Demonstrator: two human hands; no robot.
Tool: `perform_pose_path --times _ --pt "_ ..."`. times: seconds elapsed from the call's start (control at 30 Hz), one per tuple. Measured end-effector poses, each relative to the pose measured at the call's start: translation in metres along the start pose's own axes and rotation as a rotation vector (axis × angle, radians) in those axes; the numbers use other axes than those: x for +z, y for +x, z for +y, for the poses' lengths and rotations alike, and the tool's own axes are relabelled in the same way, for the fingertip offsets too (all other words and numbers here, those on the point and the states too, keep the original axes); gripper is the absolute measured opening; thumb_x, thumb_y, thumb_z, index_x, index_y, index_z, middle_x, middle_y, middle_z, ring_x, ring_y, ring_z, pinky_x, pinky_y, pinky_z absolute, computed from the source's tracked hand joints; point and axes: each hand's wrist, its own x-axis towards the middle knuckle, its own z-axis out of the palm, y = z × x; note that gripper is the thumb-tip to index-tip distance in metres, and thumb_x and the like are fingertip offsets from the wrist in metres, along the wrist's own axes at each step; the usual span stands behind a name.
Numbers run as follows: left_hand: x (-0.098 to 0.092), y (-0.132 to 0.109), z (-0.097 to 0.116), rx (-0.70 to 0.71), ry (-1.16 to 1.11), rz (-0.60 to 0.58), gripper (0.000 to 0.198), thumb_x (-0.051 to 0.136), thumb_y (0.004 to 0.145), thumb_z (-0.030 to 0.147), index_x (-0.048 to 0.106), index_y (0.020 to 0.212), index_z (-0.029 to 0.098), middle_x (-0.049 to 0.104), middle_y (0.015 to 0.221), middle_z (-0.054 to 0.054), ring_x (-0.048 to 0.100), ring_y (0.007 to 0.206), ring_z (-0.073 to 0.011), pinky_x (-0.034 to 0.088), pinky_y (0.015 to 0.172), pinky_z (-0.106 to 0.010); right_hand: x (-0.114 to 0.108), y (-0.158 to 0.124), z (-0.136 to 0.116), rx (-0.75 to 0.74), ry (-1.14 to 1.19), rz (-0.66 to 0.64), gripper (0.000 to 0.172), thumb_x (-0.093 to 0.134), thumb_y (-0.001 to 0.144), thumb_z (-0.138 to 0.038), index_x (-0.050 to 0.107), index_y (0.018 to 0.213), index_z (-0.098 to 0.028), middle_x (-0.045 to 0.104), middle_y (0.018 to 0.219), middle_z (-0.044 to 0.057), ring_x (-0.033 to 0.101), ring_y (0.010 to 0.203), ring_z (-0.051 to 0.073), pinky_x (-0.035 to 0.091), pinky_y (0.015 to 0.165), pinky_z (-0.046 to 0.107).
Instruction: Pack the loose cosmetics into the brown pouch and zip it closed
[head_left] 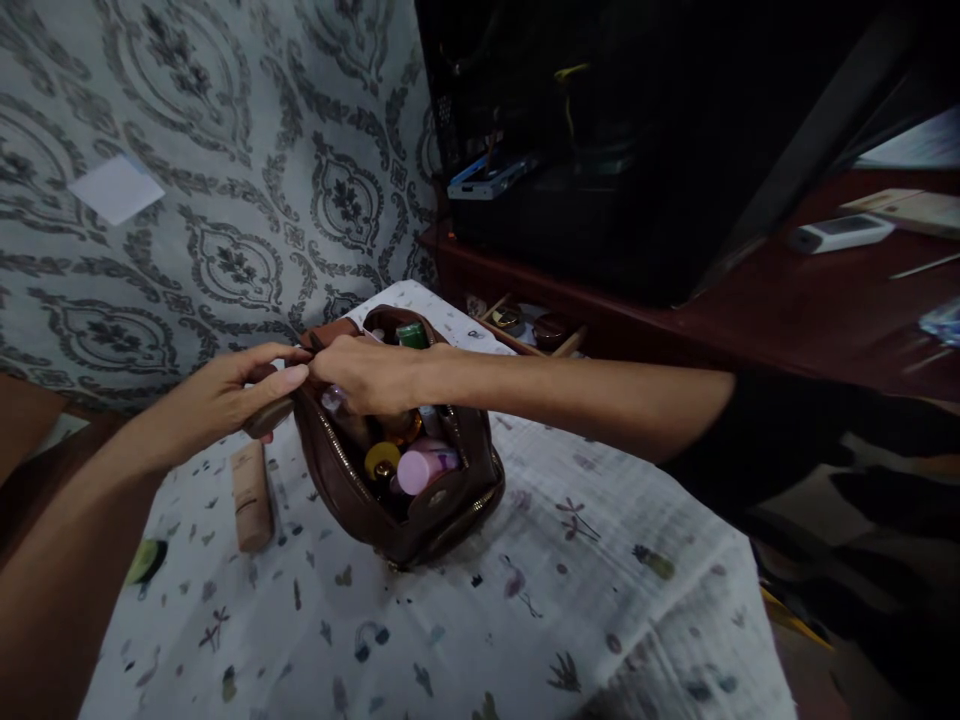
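While a wall (240, 190) with grey ornaments fills the far left, a black screen (600, 120), cut off above, stands at the far right on a dark red desk (787, 310). On the near side, a white cloth (600, 620), printed with plants and flamingos, covers the work surface. On it sits the brown bag (337, 500), its mouth unzipped and facing upward; its long axis goes from far left to near right. The right hand (367, 375) reaches across the mouth to the bag's far left end; its fingertips are hidden, so I cannot tell its grip. Beside it, the left hand (232, 385) has its fingers closed around a rounded brown item (268, 418), partly covered. Left of the bag lies a beige tube (251, 500), lengthwise near to far. Inside the bag, a pink bottle (417, 472) tilts toward the near left, beside a yellow round piece (383, 460); other contents are too dark to name.
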Motion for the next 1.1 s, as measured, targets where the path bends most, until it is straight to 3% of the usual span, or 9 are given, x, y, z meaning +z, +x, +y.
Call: perform_pose_path --times 0.1,0.3,0.5,0.6,0.83,1.1 --pt "-0.001 -0.003 0.003 -0.033 -0.113 -0.032 0.052 0.059 0.09 0.062 0.063 0.122 0.02 0.051 0.06 0.005 0.045 0.054 -0.0106 0.037 0.047 -0.018 -0.007 -0.005 -0.003 -0.042 -0.019 -0.011 0.019 0.063 0.082 -0.005 0.067 0.1 -0.012 0.07 0.096 0.006 0.059 0.081 0.017 0.04 0.063 0.026" --pt "-0.001 -0.009 0.02 0.02 -0.104 0.081 0.047 0.061 0.087 0.065 0.068 0.098 0.02 0.052 0.064 0.003 0.045 0.056 -0.0104 0.044 0.051 -0.021 -0.013 -0.011 -0.015 -0.079 -0.095 -0.1 0.031 0.064 0.083 -0.001 0.065 0.113 -0.006 0.071 0.108 0.01 0.06 0.088 0.017 0.042 0.068 0.027" --pt "0.006 -0.013 0.025 0.118 -0.048 0.088 0.041 0.058 0.091 0.061 0.067 0.091 0.02 0.054 0.067 0.003 0.045 0.059 -0.009 0.037 0.051 -0.017 -0.013 -0.013 -0.018 -0.08 -0.108 -0.078 0.025 0.064 0.084 0.0 0.069 0.108 -0.003 0.071 0.098 0.009 0.057 0.076 0.015 0.039 0.062 0.028" --pt "0.009 -0.014 0.025 0.132 -0.069 0.1 0.04 0.059 0.092 0.059 0.066 0.089 0.02 0.053 0.066 0.004 0.046 0.061 -0.0088 0.039 0.054 -0.018 -0.016 -0.015 -0.019 -0.062 -0.133 -0.09 0.022 0.066 0.085 -0.003 0.071 0.106 -0.005 0.072 0.094 0.008 0.057 0.074 0.015 0.038 0.061 0.028" --pt "0.016 -0.014 0.033 0.242 -0.059 0.176 0.033 0.058 0.095 0.049 0.066 0.086 0.018 0.051 0.055 0.006 0.044 0.053 -0.0082 0.036 0.05 -0.02 -0.02 -0.014 -0.021 -0.04 -0.299 -0.083 0.025 0.066 0.084 -0.004 0.073 0.108 -0.01 0.072 0.102 0.011 0.063 0.09 0.023 0.041 0.074 0.034" --pt "0.025 -0.014 0.037 0.266 0.054 0.228 0.029 0.071 0.081 0.049 0.07 0.095 0.023 0.071 0.09 0.0 0.061 0.076 -0.0153 0.046 0.066 -0.026 -0.019 -0.034 0.005 -0.177 -0.227 0.105 0.012 0.069 0.086 -0.015 0.067 0.097 -0.013 0.067 0.105 0.01 0.059 0.1 0.025 0.045 0.086 0.036"
